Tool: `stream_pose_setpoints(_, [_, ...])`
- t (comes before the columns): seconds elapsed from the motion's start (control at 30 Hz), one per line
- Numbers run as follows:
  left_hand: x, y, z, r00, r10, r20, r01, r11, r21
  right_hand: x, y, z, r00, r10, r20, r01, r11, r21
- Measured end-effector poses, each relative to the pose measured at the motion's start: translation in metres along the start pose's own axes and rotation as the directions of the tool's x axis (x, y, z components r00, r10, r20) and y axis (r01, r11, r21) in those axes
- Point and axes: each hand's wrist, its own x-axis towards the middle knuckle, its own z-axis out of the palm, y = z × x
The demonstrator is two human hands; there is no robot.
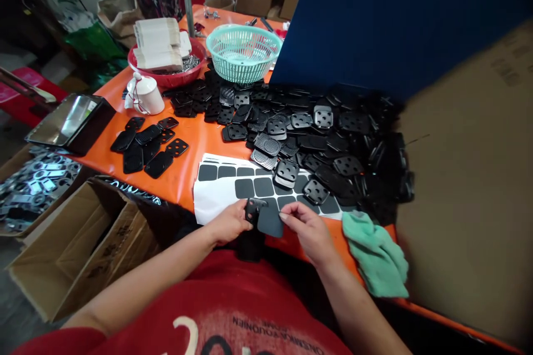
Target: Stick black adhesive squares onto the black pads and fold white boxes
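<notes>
My left hand (pixel 231 223) pinches a black plate with round holes (pixel 251 209) at the table's front edge. Between finger and thumb of my right hand (pixel 307 228) is the edge of a dark grey square sticker (pixel 270 221). The sticker is right beside the plate and overlaps it in view; whether they touch I cannot tell. Just beyond my hands lie white sheets (pixel 216 191) bearing rows of the same grey rounded squares. Several black plates (pixel 316 191) rest on the sheets' right part.
A heap of black plates (pixel 312 141) covers the table's back right, beside a cardboard sheet (pixel 466 194). A smaller group (pixel 150 147) lies left. Behind stand a mint basket (pixel 244 52), a red basin (pixel 166 79) and a white lidded mug (pixel 145 94). A green cloth (pixel 375 252) hangs over the front edge.
</notes>
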Motion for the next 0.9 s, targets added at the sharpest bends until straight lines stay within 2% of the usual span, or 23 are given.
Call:
stream_pose_setpoints(0.13, [0.003,-0.002,-0.002,0.999,-0.033,-0.010,0.033,0.998,0.055,0.013,-0.003,0.007,1.000,0.007,0.020,-0.007,1.000,0.008])
stream_pose_setpoints(0.33, [0.004,-0.003,-0.003,0.998,-0.056,0.031,0.054,0.997,0.049,0.025,-0.006,0.015,0.998,0.035,0.057,-0.037,0.999,0.028])
stream_pose_setpoints(0.63, [0.005,-0.002,-0.004,0.998,-0.042,0.052,0.040,0.999,0.034,0.029,-0.008,0.019,0.994,0.090,0.064,-0.092,0.995,0.027])
stream_pose_setpoints(0.9, [0.005,-0.004,-0.005,0.997,-0.049,0.057,0.048,0.999,0.022,0.031,-0.003,0.020,0.994,0.094,0.055,-0.095,0.995,0.006])
